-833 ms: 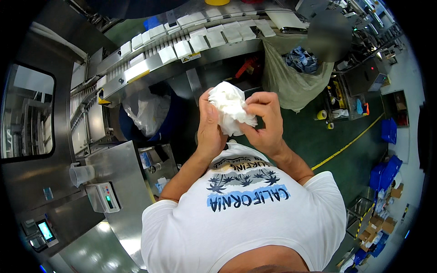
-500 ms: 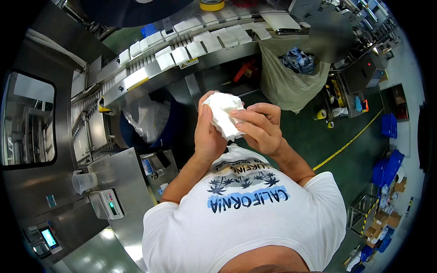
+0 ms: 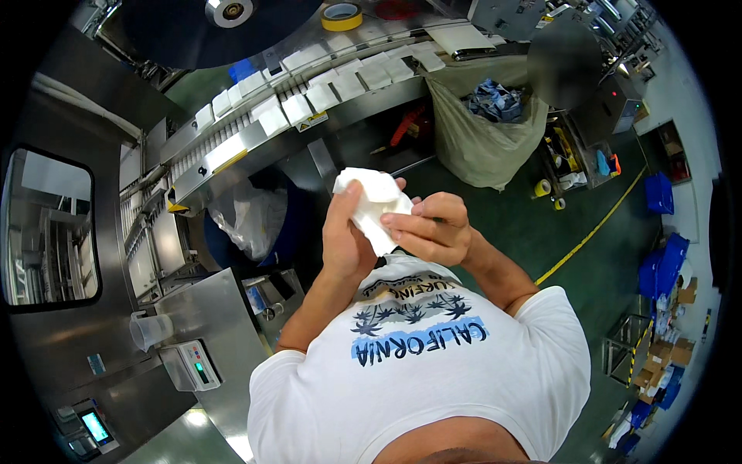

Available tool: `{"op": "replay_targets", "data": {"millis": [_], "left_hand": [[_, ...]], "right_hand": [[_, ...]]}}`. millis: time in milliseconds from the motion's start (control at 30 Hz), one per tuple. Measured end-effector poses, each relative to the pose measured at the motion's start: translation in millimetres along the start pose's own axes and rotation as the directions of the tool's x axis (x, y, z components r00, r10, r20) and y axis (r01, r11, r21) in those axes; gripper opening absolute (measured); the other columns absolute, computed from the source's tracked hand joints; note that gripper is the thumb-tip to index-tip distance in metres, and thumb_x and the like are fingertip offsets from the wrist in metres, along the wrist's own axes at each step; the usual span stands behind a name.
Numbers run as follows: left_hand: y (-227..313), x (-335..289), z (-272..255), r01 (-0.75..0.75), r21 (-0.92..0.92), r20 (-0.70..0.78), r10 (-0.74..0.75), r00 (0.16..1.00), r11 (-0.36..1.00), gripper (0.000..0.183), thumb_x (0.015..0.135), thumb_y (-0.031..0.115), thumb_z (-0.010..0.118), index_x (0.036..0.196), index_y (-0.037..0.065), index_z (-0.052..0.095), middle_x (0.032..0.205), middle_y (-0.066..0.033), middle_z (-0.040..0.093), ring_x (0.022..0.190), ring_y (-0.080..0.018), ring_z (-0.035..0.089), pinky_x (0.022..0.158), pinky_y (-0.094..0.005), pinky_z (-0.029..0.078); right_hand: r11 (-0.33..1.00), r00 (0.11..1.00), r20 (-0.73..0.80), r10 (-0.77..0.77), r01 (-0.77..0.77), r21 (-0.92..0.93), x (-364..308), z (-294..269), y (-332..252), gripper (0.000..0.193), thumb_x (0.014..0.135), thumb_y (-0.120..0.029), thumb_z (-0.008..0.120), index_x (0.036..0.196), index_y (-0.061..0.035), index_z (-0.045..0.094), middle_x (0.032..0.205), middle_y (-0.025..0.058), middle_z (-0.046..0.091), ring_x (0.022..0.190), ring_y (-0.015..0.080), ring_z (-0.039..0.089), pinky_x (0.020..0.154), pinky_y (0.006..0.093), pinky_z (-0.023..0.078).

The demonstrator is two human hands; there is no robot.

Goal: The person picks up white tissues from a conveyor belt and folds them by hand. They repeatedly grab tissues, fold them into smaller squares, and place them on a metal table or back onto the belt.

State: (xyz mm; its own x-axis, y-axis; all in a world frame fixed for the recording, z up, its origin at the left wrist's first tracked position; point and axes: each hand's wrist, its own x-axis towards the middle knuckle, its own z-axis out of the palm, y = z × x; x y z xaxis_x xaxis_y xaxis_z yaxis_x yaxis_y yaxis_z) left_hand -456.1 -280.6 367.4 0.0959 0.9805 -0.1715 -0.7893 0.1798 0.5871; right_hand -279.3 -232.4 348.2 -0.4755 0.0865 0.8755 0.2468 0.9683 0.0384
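Since the earlier pictures the white pack (image 3: 373, 203) has come lower and closer to the chest, and it looks flatter and more folded; before, it was a looser, puffier bundle held higher, nearer the conveyor. The right hand (image 3: 430, 232) has moved from the top of the bundle to its lower end, and the left hand (image 3: 345, 236) has stayed upright alongside it.

The pack sits just above the middle of the picture, in front of the person's white printed T-shirt (image 3: 421, 371). Its long axis runs from about 11 o'clock down to 5 o'clock: the broad upper end points toward the conveyor, the narrow lower end toward the chest.

The left grip is closed on the pack, thumb across its upper face near the top corner, palm behind it. The right grip pinches the lower end between thumb and forefinger, the other fingers curled beneath.

At 12 o'clock from the hands the steel conveyor (image 3: 309, 116) carries rows of white flat packs (image 3: 325, 97). At 2 o'clock a large grey sack (image 3: 483, 147) stands open with blue scraps inside. At 9 o'clock a clear plastic bag (image 3: 247, 216) hangs below the conveyor. At 7 o'clock a small scale with a green display (image 3: 193, 365) rests on a steel surface (image 3: 216, 325), a clear cup (image 3: 151, 331) beside it
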Motion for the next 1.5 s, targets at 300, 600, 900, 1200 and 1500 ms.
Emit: {"op": "replay_targets", "data": {"millis": [300,600,900,1200,1500], "left_hand": [[-5,12,-4,0.033,-0.107,0.014,-0.032,0.999,0.994,0.049,0.108,0.043,0.046,0.128,0.0,0.058,0.127,-0.0185,0.066,0.118,-0.0302,0.065,0.104,-0.0474,0.052],[-16,15,-2,-0.115,0.0,0.14,0.114,0.984,0.993,0.039,0.107,0.025,0.054,0.136,-0.002,0.051,0.136,-0.0224,0.061,0.12,-0.0323,0.064,0.102,-0.0457,0.054],[-26,29,-22,-0.064,0.006,0.303,0.059,0.951,0.998,0.049,0.107,0.043,0.046,0.133,0.001,0.053,0.138,-0.0246,0.059,0.127,-0.0365,0.059,0.109,-0.0486,0.048],[-1,30,-25,-0.144,0.352,0.413,-0.015,0.911,0.925,0.061,0.099,0.043,0.064,0.136,-0.003,0.049,0.131,-0.0223,0.061,0.117,-0.0276,0.064,0.101,-0.0398,0.052],[0,20,-67,0.141,-0.048,0.01,-0.141,0.99,0.989,0.038,0.108,0.035,0.051,0.134,0.008,0.057,0.13,-0.0189,0.066,0.121,-0.032,0.065,0.106,-0.0481,0.052]], "right_hand": [[0.996,0.999,0.015,0.049,-0.05,0.075,2,-7,-2,0.026,0.078,-0.009,0.084,0.099,-0.0104,0.069,0.115,0.0037,0.076,0.108,0.0216,0.065,0.09,0.0357,0.055],[0.898,0.909,-0.002,0.417,-0.412,0.154,4,-19,-8,0.036,0.074,-0.005,0.088,0.104,-0.0144,0.071,0.127,0.0125,0.068,0.113,0.03,0.061,0.092,0.0372,0.052],[0.929,0.941,-0.038,0.335,-0.323,0.181,-2,-30,-2,0.026,0.077,-0.002,0.08,0.102,-0.0059,0.071,0.121,0.0093,0.072,0.112,0.0286,0.065,0.096,0.0382,0.055],[0.698,0.876,0.097,0.473,-0.44,0.565,-14,-34,4,0.037,0.073,0.004,0.081,0.106,-0.0084,0.071,0.127,0.0089,0.069,0.117,0.0302,0.06,0.1,0.0405,0.05],[0.468,0.803,0.307,0.51,-0.559,0.684,-9,-18,18,0.031,0.083,0.001,0.08,0.106,-0.006,0.06,0.123,0.0199,0.068,0.109,0.0277,0.07,0.092,0.0394,0.056]]}}
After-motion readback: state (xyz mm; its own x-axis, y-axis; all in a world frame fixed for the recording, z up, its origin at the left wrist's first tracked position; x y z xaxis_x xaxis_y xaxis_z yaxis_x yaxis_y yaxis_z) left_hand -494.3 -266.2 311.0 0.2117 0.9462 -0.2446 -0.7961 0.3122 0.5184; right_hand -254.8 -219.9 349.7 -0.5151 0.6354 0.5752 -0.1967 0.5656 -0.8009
